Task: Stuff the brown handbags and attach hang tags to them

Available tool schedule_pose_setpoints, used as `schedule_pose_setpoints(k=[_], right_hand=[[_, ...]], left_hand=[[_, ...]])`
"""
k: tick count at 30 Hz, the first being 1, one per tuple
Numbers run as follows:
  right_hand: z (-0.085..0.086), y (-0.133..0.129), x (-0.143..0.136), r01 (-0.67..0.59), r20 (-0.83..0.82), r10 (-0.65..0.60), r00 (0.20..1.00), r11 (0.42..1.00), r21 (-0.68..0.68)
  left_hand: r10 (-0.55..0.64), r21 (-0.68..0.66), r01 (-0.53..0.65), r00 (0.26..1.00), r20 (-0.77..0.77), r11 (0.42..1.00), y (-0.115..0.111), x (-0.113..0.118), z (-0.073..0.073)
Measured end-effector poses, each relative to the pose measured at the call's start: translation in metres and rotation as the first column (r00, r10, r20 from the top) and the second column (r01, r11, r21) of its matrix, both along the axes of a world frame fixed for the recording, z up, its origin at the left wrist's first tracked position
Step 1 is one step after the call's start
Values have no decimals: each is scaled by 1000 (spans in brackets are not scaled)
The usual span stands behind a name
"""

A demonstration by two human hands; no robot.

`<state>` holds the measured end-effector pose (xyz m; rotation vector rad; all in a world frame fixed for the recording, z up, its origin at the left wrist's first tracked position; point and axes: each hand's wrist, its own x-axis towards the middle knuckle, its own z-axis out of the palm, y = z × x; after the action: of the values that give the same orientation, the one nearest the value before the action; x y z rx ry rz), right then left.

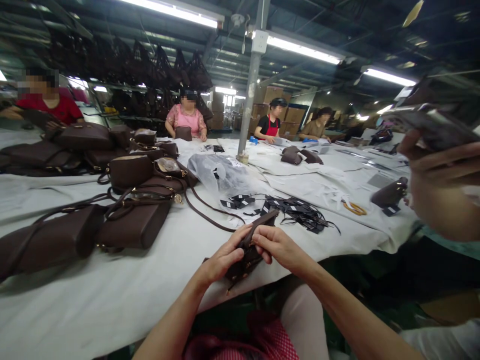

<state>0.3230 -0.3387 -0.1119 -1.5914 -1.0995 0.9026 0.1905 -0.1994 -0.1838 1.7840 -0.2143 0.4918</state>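
A dark brown leather bag [249,254] lies tilted at the near edge of the white-covered table. My left hand [227,255] grips its left side, with the thumb on top. From the right, my right hand [272,243] pinches something small at the bag's upper edge, near a gold-coloured fitting; the fingers hide most of it. Just beyond my hands is a pile of black tags with cords [302,212]. A thin brown strap [210,218] curves across the cloth to the left of them.
Brown bags [133,225] are heaped on the left. Clear plastic [221,175] lies near a metal pole [250,95]. Yellow-handled scissors [354,208] rest at right. A person's hands [446,165] hold a dark bag at far right. Several people sit across the table.
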Motion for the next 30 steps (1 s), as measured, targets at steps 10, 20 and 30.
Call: schedule_pose_setpoints(k=[10,20,30], right_hand=[[-3,-4,3,15,-9,-15,1000,1000,-21],[-3,-2,4,-45,-35,46,998,999,21],[-2,4,8,-65,55,65,996,998,9]], left_hand=[[377,98,-384,922,87,918,-40,5,-11],[267,127,-262,963,-26,957,-26,14,19],[268,41,-266,962,-49,963,-14,12,14]])
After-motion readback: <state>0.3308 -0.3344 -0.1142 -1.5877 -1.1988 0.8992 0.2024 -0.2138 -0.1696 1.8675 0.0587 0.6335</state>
